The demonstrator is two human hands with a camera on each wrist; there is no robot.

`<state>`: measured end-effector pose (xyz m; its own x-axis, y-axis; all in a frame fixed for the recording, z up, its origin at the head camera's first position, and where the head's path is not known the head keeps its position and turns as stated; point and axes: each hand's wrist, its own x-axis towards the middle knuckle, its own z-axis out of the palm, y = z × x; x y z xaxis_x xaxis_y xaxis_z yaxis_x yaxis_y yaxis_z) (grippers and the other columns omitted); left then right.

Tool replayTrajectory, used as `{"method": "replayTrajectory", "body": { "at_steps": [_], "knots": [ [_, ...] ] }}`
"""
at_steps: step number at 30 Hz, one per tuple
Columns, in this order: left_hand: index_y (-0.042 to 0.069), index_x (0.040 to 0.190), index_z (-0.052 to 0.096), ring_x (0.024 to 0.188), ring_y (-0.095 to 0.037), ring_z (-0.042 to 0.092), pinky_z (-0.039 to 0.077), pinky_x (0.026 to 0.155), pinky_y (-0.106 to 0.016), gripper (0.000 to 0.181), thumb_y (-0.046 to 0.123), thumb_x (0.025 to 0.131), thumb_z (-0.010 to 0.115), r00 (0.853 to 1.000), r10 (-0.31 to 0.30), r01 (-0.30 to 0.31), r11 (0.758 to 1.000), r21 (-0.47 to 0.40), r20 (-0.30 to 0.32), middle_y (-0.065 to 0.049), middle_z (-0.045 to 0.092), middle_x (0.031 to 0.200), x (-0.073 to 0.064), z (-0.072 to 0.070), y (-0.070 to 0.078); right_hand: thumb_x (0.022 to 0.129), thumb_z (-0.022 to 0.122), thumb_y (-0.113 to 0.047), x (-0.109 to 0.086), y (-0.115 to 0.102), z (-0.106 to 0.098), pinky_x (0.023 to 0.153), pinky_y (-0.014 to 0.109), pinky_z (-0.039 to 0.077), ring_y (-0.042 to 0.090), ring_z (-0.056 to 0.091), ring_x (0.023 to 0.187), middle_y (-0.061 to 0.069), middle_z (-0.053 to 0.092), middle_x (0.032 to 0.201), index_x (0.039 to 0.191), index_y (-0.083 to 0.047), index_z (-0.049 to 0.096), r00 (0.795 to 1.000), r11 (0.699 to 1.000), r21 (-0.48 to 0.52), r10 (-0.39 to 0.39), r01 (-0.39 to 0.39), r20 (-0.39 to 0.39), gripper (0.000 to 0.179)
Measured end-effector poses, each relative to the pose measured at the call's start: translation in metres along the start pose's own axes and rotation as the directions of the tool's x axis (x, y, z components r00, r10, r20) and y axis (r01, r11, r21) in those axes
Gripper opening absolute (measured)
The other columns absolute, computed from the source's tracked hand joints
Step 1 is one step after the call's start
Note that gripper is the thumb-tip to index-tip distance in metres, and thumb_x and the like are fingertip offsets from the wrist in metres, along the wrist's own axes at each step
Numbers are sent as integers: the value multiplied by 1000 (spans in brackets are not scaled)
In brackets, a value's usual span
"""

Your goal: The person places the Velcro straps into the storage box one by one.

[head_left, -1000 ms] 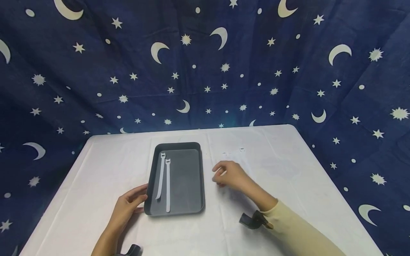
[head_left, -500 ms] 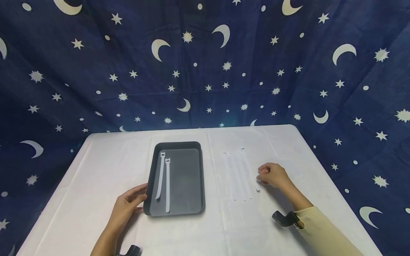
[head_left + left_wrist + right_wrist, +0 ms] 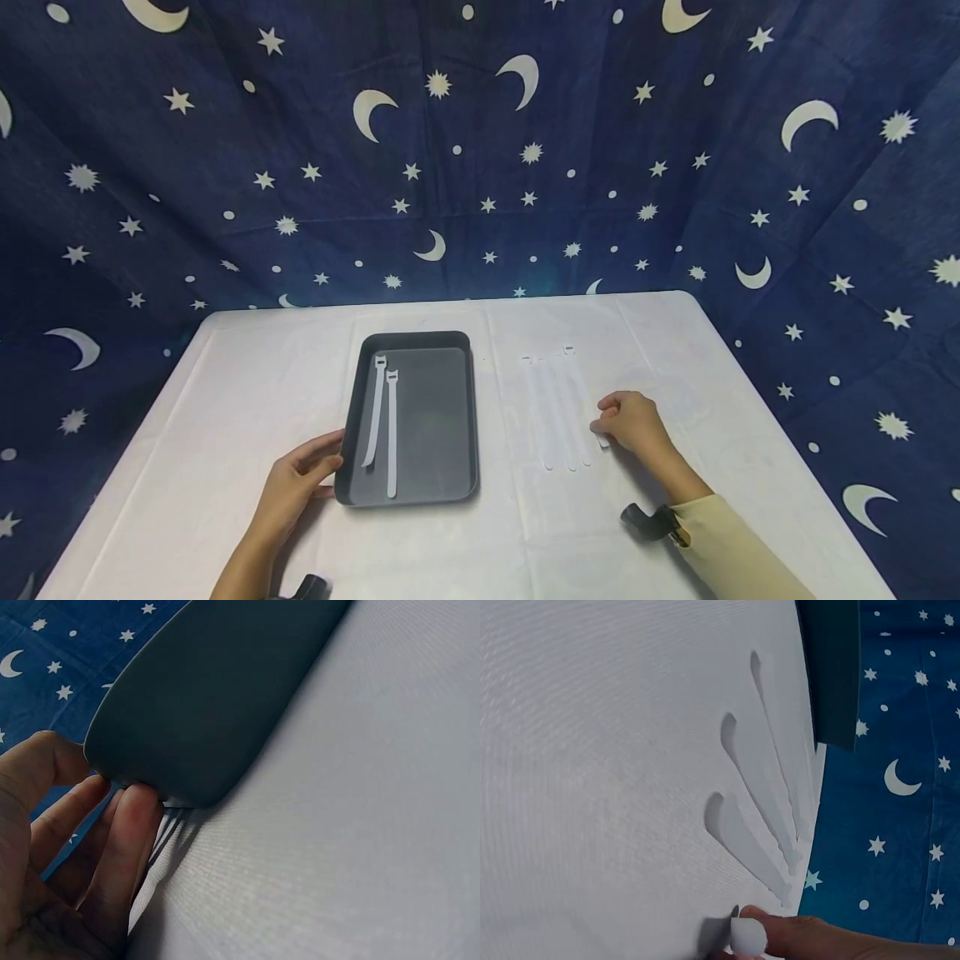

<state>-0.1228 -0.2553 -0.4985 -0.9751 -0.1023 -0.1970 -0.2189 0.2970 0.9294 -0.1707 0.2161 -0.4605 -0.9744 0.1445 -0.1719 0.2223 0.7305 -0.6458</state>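
Observation:
A dark grey tray (image 3: 435,417) lies on the table, and my left hand (image 3: 295,487) grips its left side near the front corner. In the left wrist view, the fingers sit against the edge of the tray's corner. Two white cable ties (image 3: 392,433) with slotted heads lie lengthwise inside, toward the left. Right of the tray, more cable ties (image 3: 746,847) lie side by side on the cloth. My right hand (image 3: 633,425) pinches the rightmost cable tie (image 3: 748,937) close to its rounded tail. The hand hides part of that strap.
A white cloth (image 3: 450,550) covers the table, so the white straps barely stand out on it. Behind and at both sides hangs a dark blue curtain (image 3: 300,108) with moons and stars. A black wrist mount (image 3: 648,522) sits at my right sleeve.
My right hand has moved right, from beside the tray across the row of cable ties, then down slightly to the rightmost one's tail. My left hand stays on the tray.

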Motion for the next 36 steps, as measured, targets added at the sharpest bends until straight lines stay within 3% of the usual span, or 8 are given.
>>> {"method": "replayTrajectory", "body": {
  "at_steps": [5,9,12,18,30,36],
  "knots": [
    [6,137,56,94,3,66,63,72,-32,49,19,91,69,1000,-11,11,1000,-8,6,-19,58,137,0,0,-1,73,76,-2,0,-3,4,55,26,48,18,58,65,7,65,74,92,5,68,999,999,-52,-17,15,-43,22],
    [6,137,56,100,-6,68,63,72,-32,49,20,91,69,1000,-10,10,1000,-12,7,-20,57,138,0,0,-1,74,76,-1,0,-4,6,55,26,48,18,58,65,7,65,73,90,4,68,999,997,-74,-15,11,-48,19],
    [6,137,56,102,-10,68,63,71,-31,49,20,91,69,1000,-8,8,1000,-13,7,-20,57,138,0,0,-1,74,75,0,0,-3,7,55,27,48,18,57,65,6,64,72,91,5,68,999,997,-71,-9,6,-40,19],
    [6,137,56,93,4,66,63,72,-31,49,19,91,68,1000,-19,19,1000,-1,4,-19,58,137,0,0,-2,73,73,1,4,-3,7,53,26,47,18,57,64,8,63,72,90,6,67,1000,998,-70,4,-6,-25,19],
    [6,137,56,93,4,65,63,71,-31,48,19,92,68,1000,-12,12,1000,5,2,-19,58,137,0,0,-1,70,72,0,10,-6,4,52,26,44,20,54,63,8,61,68,82,3,65,1000,995,-99,22,-21,8,14],
    [5,138,55,95,1,66,63,71,-30,49,19,93,68,1000,-4,4,1000,-18,13,-19,57,138,0,0,0,73,71,-4,17,-1,-1,51,25,47,18,57,59,7,63,68,85,3,67,997,997,-79,17,-12,70,15]
  ]
}}
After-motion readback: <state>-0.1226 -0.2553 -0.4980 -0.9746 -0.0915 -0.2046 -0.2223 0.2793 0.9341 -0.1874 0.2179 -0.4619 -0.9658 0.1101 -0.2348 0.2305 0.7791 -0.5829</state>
